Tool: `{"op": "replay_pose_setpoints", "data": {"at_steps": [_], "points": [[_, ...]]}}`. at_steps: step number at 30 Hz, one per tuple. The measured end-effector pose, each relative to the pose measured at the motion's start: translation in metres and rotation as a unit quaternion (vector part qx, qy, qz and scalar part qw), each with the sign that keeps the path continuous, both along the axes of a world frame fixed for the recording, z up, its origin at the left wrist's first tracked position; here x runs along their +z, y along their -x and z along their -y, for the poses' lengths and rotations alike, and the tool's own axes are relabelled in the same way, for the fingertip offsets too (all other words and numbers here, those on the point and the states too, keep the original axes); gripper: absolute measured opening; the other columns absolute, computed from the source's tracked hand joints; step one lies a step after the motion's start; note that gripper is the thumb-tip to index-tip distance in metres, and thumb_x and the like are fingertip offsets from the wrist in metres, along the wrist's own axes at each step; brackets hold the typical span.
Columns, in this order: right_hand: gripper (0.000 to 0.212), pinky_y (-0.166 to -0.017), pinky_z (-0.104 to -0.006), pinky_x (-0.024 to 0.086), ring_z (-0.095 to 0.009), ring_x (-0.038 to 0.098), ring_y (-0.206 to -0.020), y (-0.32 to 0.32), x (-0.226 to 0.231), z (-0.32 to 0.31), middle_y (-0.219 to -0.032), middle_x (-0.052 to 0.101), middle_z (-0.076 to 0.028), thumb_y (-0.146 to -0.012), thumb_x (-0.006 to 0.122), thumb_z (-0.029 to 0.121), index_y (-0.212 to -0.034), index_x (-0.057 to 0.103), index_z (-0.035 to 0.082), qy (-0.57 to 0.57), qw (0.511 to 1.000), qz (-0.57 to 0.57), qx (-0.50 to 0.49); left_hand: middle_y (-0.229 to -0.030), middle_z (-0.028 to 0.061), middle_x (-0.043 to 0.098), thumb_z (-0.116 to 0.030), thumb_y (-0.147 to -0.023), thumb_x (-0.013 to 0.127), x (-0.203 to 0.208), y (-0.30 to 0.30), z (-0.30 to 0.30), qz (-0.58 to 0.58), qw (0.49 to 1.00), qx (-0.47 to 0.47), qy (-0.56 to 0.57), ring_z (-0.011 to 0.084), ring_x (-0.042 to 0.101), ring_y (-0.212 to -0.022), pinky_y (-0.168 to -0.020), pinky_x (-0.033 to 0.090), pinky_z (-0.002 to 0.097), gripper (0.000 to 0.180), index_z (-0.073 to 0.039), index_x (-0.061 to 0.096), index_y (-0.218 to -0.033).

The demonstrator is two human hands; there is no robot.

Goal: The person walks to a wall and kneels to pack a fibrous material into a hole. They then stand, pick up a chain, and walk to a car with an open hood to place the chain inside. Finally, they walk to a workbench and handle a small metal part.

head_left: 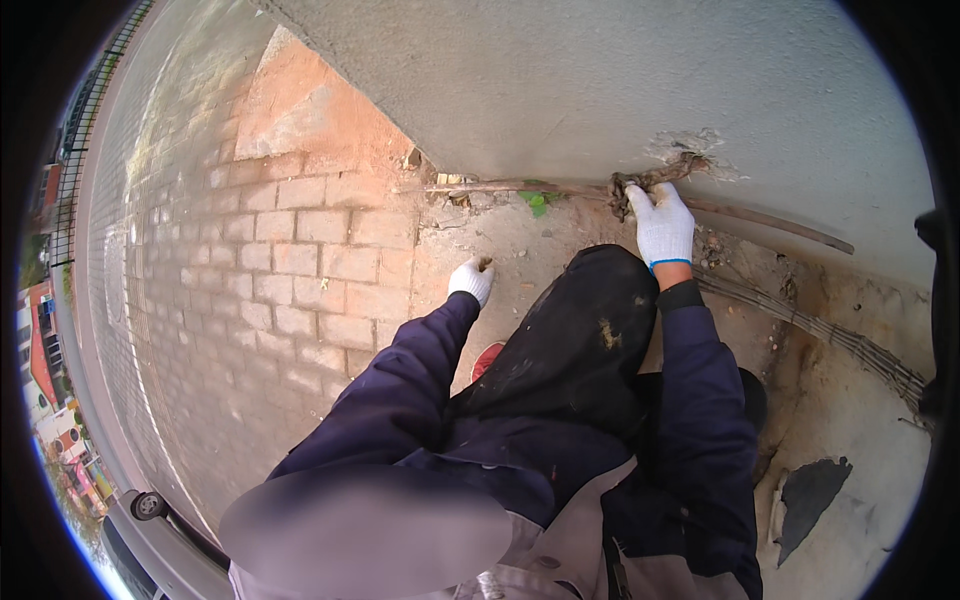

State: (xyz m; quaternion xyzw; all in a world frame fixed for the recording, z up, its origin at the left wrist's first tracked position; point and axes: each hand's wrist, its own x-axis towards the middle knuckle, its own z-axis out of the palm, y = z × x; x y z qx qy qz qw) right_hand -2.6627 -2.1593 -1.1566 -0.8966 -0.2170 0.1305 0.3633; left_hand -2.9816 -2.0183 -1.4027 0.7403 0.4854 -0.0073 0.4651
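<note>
My right hand (665, 228), in a white knit glove with a blue cuff edge, reaches to the foot of a grey wall. Its thumb and fingers are closed on a twisted brown bundle (619, 194), like rope or root, that comes out of a broken hole in the wall. A long thin brown rod (770, 218) runs along the wall base, passing behind that hand. Lower and to the left, my left hand (472, 281) hangs over the ground in a white glove. Its fingers are curled and the tips look dirty; anything inside them is hidden.
The grey wall (560, 90) rises ahead, with a green leafy weed (538, 203) at its foot. A bundle of thin rods or cables (830, 333) runs along the right. A torn dark sheet (808, 502) lies lower right. Brick paving (295, 258) spreads left, towards a parked car (150, 550).
</note>
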Motion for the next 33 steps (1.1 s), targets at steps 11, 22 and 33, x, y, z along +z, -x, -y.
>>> {"op": "replay_pose_setpoints", "data": {"at_steps": [11,22,33], "points": [[0.048,-0.079,-0.0413,0.058,-0.033,0.078,-0.083,0.003,0.012,-0.002,-0.087,0.077,-0.022,-0.096,0.077,0.041,-0.106,0.069,-0.006,-0.019,0.997,-0.069,-0.017,-0.154,0.0265,0.053,-0.025,-0.089,0.077,0.068,-0.148,-0.021,0.103,0.98,-0.132,-0.107,0.0451,0.053,-0.139,-0.117,0.047,0.0475,0.073,-0.005,0.052,-0.155],[0.043,-0.073,-0.0353,0.058,-0.021,0.078,-0.073,0.005,0.013,-0.004,-0.084,0.077,-0.017,-0.098,0.077,0.033,-0.106,0.069,-0.008,-0.035,0.995,-0.088,-0.021,-0.159,0.0241,0.05,-0.023,-0.095,0.069,0.039,-0.104,0.022,0.011,0.93,-0.338,-0.141,0.0471,0.056,-0.136,-0.116,0.047,0.0483,0.069,-0.002,0.048,-0.157],[0.04,-0.071,-0.0323,0.057,-0.016,0.074,-0.071,0.009,0.019,-0.007,-0.083,0.077,-0.013,-0.099,0.078,0.031,-0.101,0.069,-0.007,-0.036,0.995,-0.086,-0.027,-0.143,0.02,0.064,-0.016,-0.095,0.066,0.04,-0.057,0.023,0.044,0.962,-0.236,-0.13,0.0437,0.061,-0.126,-0.109,0.052,0.0483,0.048,-0.006,0.065,-0.142]]}}
